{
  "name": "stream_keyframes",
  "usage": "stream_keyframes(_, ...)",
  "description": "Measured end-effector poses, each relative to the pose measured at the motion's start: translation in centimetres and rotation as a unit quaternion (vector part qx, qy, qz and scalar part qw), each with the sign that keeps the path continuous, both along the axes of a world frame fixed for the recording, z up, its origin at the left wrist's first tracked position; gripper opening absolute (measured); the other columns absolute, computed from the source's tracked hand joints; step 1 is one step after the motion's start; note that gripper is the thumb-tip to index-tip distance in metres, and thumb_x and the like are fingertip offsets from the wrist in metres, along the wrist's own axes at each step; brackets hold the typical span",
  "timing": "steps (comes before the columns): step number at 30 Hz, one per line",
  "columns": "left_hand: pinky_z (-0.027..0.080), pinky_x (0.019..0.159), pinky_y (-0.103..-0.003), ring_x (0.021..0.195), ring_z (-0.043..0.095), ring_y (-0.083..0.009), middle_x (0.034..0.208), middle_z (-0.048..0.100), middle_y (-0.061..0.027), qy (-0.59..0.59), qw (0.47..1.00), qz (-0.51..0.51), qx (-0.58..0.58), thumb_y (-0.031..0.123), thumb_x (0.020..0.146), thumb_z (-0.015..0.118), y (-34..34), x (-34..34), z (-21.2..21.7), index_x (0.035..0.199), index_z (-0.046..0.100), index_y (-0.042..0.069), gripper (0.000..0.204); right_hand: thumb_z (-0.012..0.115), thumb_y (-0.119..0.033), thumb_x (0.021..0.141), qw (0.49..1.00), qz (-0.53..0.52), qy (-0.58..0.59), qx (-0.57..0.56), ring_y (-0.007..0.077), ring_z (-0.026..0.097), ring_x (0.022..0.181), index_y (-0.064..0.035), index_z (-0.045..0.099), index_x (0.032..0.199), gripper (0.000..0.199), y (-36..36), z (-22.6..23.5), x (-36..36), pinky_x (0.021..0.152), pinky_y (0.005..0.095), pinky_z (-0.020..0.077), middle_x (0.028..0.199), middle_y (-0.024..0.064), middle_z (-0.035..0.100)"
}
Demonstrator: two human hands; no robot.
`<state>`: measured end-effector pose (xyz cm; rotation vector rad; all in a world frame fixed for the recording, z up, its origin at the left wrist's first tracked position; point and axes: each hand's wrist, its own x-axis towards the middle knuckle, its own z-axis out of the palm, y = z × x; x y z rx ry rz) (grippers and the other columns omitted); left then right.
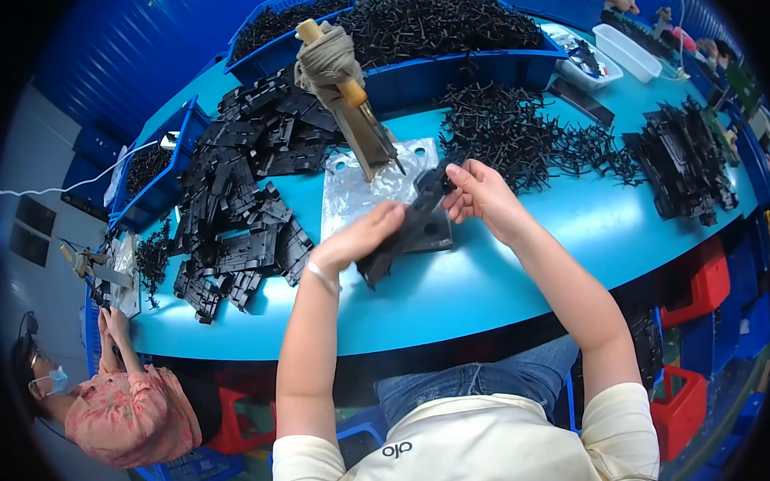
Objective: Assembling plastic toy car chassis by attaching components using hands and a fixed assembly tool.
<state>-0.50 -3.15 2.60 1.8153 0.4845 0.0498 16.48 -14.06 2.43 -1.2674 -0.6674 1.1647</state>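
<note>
Nearest us, our left hand (361,237) and right hand (480,193) are both clamped on a flat black plastic part (406,233), held just above the curved blue table (520,271) and a metal plate (357,189). Behind the plate stands a cloth-wrapped tool (343,91). Left lies a heap of black parts (242,202); far right, loose black clips (524,135) and another stack (684,162). Blue bins (459,65) line the far edge. Red stools (697,285) sit below, and another person (116,401) works at near left.
</note>
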Motion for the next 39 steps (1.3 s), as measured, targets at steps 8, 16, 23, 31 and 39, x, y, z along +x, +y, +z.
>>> stream_keyframes(8,0.039,0.058,-0.022,0.066,0.047,-0.015,0.092,0.044,-0.0163,-0.21,0.854,-0.001,-0.477,0.039,0.062,0.051,-10.6,-1.8,-2.0,0.112,0.03,-0.005,0.07,0.052,-0.008,0.074,0.975,0.05,-0.201,0.081,0.0075,0.048,0.053,-0.0011,0.049,0.082,0.011,-5.8,2.3,-1.0,0.046,0.0182,0.038,0.061,0.0019,0.05)
stream_keyframes(16,0.04,0.053,-0.023,0.064,0.047,-0.0177,0.102,0.041,-0.0266,-0.25,0.784,0.003,-0.568,0.04,0.059,0.053,-13.6,-1.4,-1.9,0.112,0.03,-0.007,0.074,0.059,-0.002,0.066,0.928,0.01,-0.341,0.148,0.0085,0.042,0.054,-0.0004,0.055,0.07,0.006,-8.7,3.3,-0.9,0.046,0.0201,0.0332,0.063,0.0016,0.045)
stream_keyframes(23,0.041,0.053,-0.023,0.062,0.046,-0.0175,0.104,0.04,-0.0284,-0.243,0.766,0.044,-0.594,0.038,0.059,0.055,-14.4,-1.3,-1.2,0.113,0.029,-0.008,0.075,0.061,-0.003,0.063,0.907,0.001,-0.397,0.139,0.0092,0.041,0.053,-0.0006,0.053,0.066,0.008,-9.0,3.3,-1.0,0.044,0.0203,0.0309,0.062,0.0021,0.045)
stream_keyframes(31,0.04,0.052,-0.022,0.063,0.046,-0.0167,0.102,0.041,-0.027,-0.231,0.771,0.034,-0.592,0.036,0.059,0.055,-13.9,-1.3,-0.6,0.112,0.03,-0.007,0.073,0.062,-0.004,0.062,0.882,-0.007,-0.431,0.19,0.012,0.043,0.052,-0.0005,0.051,0.064,0.011,-8.9,2.5,-0.8,0.044,0.0221,0.033,0.06,0.0044,0.044)
stream_keyframes(39,0.039,0.054,-0.022,0.063,0.046,-0.0152,0.099,0.043,-0.0239,-0.219,0.803,0.024,-0.555,0.035,0.055,0.056,-13.9,-1.6,-0.7,0.109,0.032,-0.008,0.073,0.061,-0.001,0.062,0.866,-0.016,-0.45,0.216,0.0127,0.044,0.052,0.0,0.051,0.065,0.011,-9.0,2.5,-1.3,0.043,0.0219,0.0335,0.06,0.005,0.045)
